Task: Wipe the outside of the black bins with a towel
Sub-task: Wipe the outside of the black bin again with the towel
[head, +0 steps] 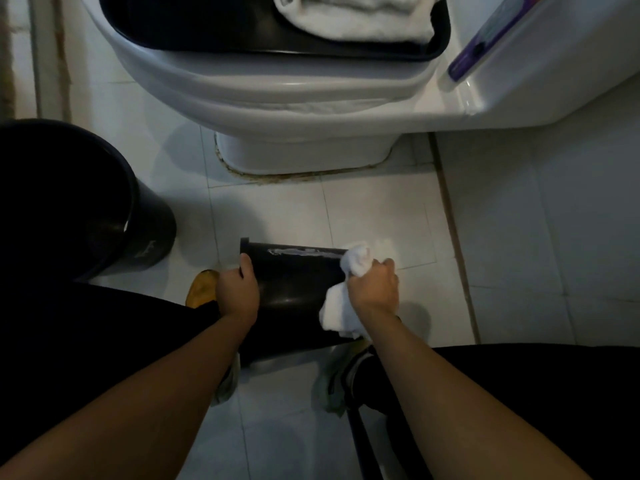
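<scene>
Black plastic bin [291,282] lies on its side on the white tiled floor [381,209] below the toilet [277,98]; its contents cannot be seen. Second black bin [104,209] stands upright at left, interior dark. Left hand [237,289] grips the lying bin's rim. Right hand [375,285] clutches a bunched white towel [346,303] against the bin's opposite end.

A dim bathroom is shown. The floor [381,216] is laid with pale square tiles, and a darker grout line runs down its right side. A white toilet [277,98] is fixed at the far edge, its base ringed by stained sealant [294,173].
</scene>
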`<state>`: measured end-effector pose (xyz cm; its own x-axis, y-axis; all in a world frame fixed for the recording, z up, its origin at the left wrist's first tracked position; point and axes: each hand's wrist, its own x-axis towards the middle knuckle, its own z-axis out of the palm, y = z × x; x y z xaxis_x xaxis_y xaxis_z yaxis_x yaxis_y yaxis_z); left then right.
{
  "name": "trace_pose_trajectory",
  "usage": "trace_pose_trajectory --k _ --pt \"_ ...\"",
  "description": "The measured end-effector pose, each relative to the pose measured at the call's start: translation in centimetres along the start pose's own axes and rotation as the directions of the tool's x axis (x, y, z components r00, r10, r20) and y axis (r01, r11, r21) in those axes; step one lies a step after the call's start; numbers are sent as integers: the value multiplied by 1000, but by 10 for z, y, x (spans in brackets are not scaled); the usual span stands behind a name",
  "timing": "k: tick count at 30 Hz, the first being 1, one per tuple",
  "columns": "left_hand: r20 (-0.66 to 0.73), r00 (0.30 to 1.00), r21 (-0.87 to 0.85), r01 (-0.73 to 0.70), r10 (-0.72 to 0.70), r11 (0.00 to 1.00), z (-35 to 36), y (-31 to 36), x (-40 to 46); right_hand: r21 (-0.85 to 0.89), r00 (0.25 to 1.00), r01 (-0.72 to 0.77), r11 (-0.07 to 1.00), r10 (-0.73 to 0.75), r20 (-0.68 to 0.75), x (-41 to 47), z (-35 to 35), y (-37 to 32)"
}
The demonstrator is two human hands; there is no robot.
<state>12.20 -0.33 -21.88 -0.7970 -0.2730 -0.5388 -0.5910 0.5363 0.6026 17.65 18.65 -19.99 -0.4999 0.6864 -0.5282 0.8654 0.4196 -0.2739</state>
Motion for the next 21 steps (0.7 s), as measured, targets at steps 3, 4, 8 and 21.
trace_pose_trajectory --k 3,4,8,21 --pt "-17 1000 14 4 -4 1000 1 1 1 -94 999 -46 995 43 -28 11 -13 22" --pt "-13 1000 15 9 -9 1000 2 0 2 -113 998 -53 992 49 -34 13 -17 28" --pt "30 999 -6 30 -30 1000 2 -5 3 -86 996 -83 993 81 -31 11 -23 34" --pt "304 943 -253 219 -137 943 -7 29 -5 373 989 -133 918 100 107 1 -81 -13"
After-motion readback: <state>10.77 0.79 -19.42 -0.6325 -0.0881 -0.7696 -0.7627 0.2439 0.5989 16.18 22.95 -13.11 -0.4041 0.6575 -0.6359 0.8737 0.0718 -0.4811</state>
